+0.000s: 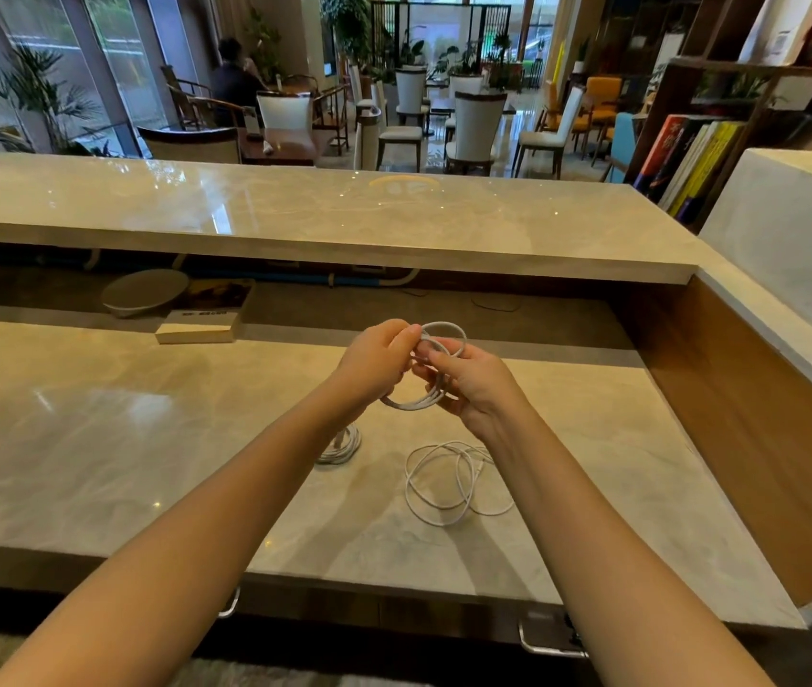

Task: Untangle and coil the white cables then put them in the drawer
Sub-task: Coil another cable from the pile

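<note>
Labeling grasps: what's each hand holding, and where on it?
Both hold one coiled white cable: left hand pinches the loop's left side, right hand grips its right side.

Daylight is let in through the tall windows (46,66) at the back, and warm glare is thrown across the polished counter (96,428), brightest at its left. Soft shadows are cast under the forearms, while the recess below the upper ledge (394,215) is left dim. The left hand (376,359), the right hand (478,384) and the white cable (413,404) gripped between them are rendered sharp; straight edges are bowed toward the borders.
</note>
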{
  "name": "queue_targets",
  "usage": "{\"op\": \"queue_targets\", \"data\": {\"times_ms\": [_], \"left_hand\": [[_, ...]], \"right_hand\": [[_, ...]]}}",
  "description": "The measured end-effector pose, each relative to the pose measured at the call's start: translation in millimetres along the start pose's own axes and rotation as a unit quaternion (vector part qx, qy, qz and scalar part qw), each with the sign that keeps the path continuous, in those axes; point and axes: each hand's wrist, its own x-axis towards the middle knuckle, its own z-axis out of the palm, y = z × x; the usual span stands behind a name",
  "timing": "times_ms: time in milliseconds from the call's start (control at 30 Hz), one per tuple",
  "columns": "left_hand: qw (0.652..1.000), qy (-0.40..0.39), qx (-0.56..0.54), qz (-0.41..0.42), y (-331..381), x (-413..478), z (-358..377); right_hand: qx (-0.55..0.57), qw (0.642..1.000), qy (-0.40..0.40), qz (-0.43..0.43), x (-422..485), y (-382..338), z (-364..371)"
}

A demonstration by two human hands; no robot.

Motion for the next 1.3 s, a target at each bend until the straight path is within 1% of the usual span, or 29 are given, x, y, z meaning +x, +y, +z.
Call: {"op": "queue_targets", "data": {"times_ms": [100,167,233,267,333,433,467,500,567,633,667,733,833,900,967,1033,1100,1167,1233,1300], "left_hand": [[0.991,0.104,0.072,0.037,-4,3,5],[0.984,0.145,0.092,0.053,-6,3,9],[0.976,0.169,0.12,0.064,-6,4,12],[0.974,0.169,0.134,0.064,-7,5,12],[0.98,0.144,0.133,0.049,-8,9,11],[0.994,0.079,0.075,0.014,-11,15,7],[0.996,0.067,0.051,0.009,-12,17,7],[0.998,0.063,0.027,0.007,-12,17,7],[0.997,0.075,0.003,0.012,-10,17,10],[0.995,0.098,0.004,0.028,-7,17,16],[0.993,0.111,0.009,0.04,-6,16,19],[0.989,0.132,0.021,0.062,-4,16,21],[0.982,0.159,0.047,0.086,-5,17,21],[0.979,0.172,0.061,0.094,-7,19,17],[0.977,0.173,0.067,0.101,-10,23,13],[0.975,0.176,0.081,0.105,-15,27,7],[0.971,0.192,0.103,0.101,-21,31,-1],[0.97,0.198,0.113,0.088,-27,34,-11],[0.981,0.17,0.067,0.069,-30,36,-17],[0.988,0.143,-0.059,0.018,-28,36,-20]], "right_hand": [[0.03,0.999,0.011,0.023,1,2,5],[0.063,0.998,0.01,0.03,1,1,6],[0.086,0.996,-0.002,0.037,0,-1,5],[0.09,0.995,-0.009,0.043,0,-1,4],[0.092,0.994,-0.025,0.061,-1,-3,1],[0.096,0.988,-0.088,0.085,-4,-6,-5],[0.065,0.989,-0.105,0.076,-4,-7,-6],[0.008,0.992,-0.109,0.056,-4,-8,-6],[-0.128,0.989,-0.075,0.007,-3,-10,-6],[-0.239,0.971,-0.007,-0.031,3,-7,-6],[-0.289,0.956,0.021,-0.053,6,-5,-6],[-0.361,0.926,0.056,-0.09,9,1,-7],[-0.394,0.91,0.046,-0.123,7,5,-10],[-0.432,0.886,0.042,-0.16,3,3,-8],[-0.477,0.858,0.059,-0.184,1,1,-6],[-0.496,0.843,0.064,-0.198,-1,-3,-6],[-0.513,0.831,0.031,-0.214,-5,-7,-7],[-0.54,0.81,-0.019,-0.228,-11,-11,-11],[-0.557,0.797,-0.048,-0.229,-15,-15,-16],[-0.575,0.781,-0.038,-0.243,-14,-16,-22]]}}
